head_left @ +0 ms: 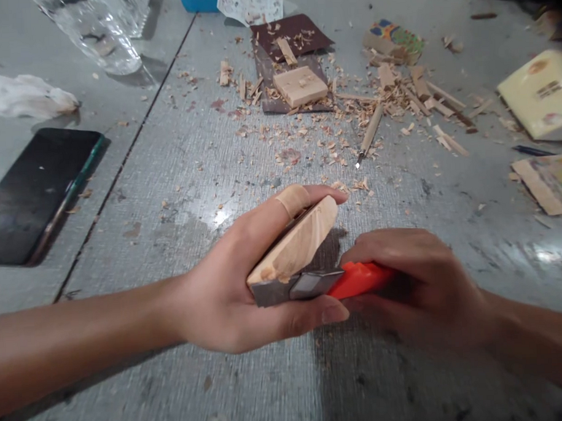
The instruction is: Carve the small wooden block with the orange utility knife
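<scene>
My left hand [251, 279], with a bandage on its index finger, grips a pale wood block [300, 240] that has a curved, carved face. A knife with an orange-red handle [359, 279] is held in my right hand [412, 279]. The knife's grey metal blade [279, 290] lies across the near lower end of the block, close to the base of my left thumb. My left thumb stretches along beneath the blade toward the handle. Part of the handle is hidden inside my right hand.
Wood shavings [301, 136] litter the grey table [166, 362]. Beyond my hands are a flat wood block [300, 86] on brown sandpaper and a thin carving tool [370, 133]. A phone [45, 188], crumpled tissue [23, 96] and clear glass [104, 38] stand left; a yellow packet [539, 97] is right.
</scene>
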The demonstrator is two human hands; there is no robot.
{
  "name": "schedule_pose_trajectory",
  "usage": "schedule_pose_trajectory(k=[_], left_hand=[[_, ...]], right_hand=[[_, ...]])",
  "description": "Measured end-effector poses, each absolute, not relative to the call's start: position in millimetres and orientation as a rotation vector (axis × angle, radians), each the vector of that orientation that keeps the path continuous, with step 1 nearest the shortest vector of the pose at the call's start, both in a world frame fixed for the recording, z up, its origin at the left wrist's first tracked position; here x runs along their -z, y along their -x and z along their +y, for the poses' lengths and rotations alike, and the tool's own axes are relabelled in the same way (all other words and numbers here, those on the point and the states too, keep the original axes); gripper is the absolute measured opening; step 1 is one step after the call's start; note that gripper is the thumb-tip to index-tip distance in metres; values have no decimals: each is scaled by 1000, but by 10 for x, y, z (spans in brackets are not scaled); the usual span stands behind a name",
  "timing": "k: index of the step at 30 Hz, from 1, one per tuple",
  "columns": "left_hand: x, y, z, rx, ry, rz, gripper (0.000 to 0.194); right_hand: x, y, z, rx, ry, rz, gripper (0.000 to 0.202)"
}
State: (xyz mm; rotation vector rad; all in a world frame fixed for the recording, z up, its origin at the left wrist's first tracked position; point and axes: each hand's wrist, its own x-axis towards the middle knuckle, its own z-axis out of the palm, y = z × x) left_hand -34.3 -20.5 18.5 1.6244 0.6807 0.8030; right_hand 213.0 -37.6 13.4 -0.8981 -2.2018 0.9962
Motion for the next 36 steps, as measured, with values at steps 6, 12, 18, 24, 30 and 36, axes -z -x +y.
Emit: schedule_pose_trajectory(k=[6, 12, 18, 24, 30, 36], left_hand=[[-196, 352, -200, -784, -1639, 696, 75], [-198, 360, -177, -761, -1685, 689, 75], [-181, 364, -158, -764, -1716, 673, 74], [-184, 361, -153, -774, -1746, 664, 74], [-214, 350, -226, -745, -1617, 798, 77], [-220, 367, -245, -744, -1612, 797, 78]], right_hand=[[-149, -2145, -377, -1040, 930, -2208, 13], [-133, -2158, -379, -1053, 939, -2211, 13], [-131, -2160, -383, -1051, 928, -2205, 13], [-127, -2162, -379, -1050, 941, -2217, 14], [-147, -2156, -381, -1059, 946, -2227, 14], [-146, -2163, -374, -1048, 942, -2246, 14]])
